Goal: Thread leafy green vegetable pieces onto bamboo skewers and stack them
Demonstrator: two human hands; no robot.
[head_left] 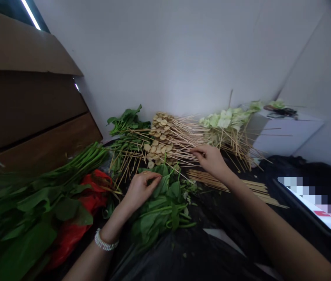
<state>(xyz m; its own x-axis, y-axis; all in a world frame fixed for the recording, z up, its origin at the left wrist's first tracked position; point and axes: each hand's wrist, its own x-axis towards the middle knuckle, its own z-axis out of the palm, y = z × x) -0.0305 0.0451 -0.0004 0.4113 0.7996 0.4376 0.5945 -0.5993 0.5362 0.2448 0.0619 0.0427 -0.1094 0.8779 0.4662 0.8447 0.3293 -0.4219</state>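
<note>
My left hand, with a beaded bracelet on its wrist, is closed in a pinch above a pile of leafy greens. Its fingertips meet at the edge of a leaf; whether they grip it is hidden. Thumb and forefinger of my right hand are pressed together beside the stick ends of skewered pale round slices. Any stick in that pinch cannot be made out. Loose bamboo skewers lie under my right forearm. Skewered greens rest left of the slices, and skewered pale green leaves stand to their right.
Long-stemmed greens on a red plastic bag fill the left side. A cardboard box stands behind them. Black plastic covers the work surface. At right are a phone and a white box. A white wall closes the back.
</note>
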